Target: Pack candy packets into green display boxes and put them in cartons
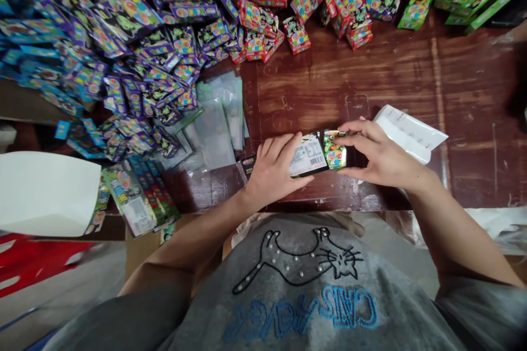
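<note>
In the head view, a flat black packet with a white barcode label lies at the table's front edge. My left hand grips it from the left, thumb along the near edge and fingers over the far side. A small, colourful green box sits against the packet's right end; whether it is partly inside cannot be made out. The fingers and thumb of my right hand close around this box from the right. Just beyond that hand lies a white sheet of stickers or labels, partly hidden by it.
Purple boxes heap at the left, with blue boxes beyond. Red boxes and green boxes line the back. Clear plastic sleeves lie left of my hands. Printed packets and a white tray stand front left.
</note>
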Available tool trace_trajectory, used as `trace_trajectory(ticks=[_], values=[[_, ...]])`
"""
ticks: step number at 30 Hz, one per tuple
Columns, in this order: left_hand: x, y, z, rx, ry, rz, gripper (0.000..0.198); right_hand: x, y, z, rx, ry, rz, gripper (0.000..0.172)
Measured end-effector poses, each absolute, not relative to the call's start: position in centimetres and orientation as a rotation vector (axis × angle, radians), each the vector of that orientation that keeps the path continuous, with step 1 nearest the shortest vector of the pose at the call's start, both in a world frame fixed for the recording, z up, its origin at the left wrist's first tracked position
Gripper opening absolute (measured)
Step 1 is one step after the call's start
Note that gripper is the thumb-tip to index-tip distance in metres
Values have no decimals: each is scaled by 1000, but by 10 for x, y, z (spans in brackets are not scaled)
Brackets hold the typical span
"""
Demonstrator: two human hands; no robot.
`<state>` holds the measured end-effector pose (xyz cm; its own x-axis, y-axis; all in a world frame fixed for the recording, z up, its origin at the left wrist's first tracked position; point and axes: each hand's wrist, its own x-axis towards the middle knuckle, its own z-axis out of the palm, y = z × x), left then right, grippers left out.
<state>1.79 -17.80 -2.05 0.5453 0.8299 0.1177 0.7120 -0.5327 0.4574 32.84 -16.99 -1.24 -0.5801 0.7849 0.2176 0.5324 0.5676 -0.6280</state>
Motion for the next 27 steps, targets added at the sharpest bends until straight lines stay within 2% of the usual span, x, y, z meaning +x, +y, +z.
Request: trace_trajectory(ticks=[4, 11, 13, 16, 18, 22, 25, 27], values=[[21, -182, -23, 2436, 1252, 453, 102, 325, -169, -13, -987, -2325, 820, 57], [28, -188, -25, 2456, 1287, 463, 100, 327, -163, -16, -936, -2331, 826, 61], [31, -189, -24, 2428, 1283, 506, 101, 322, -163, -18, -886, -2327, 877, 70], [39, -188, -21, 2223, 1381, 633, 113, 307, -170, -22, -1045, -2100, 805, 83], [46, -188, -21, 2054, 1415, 707, 114, 295, -178, -27, -1210, -1875, 767, 74], [51, -188, -30, 1827, 1337, 781, 77, 276, -193, -36, -1275, -1606, 973, 49], [44, -186, -40, 1688, 1195, 773, 67, 272, -198, -41, -1278, -1568, 1111, 36], [36, -182, -43, 1572, 1104, 755, 60, 273, -202, -44, -1284, -1548, 1173, 36]])
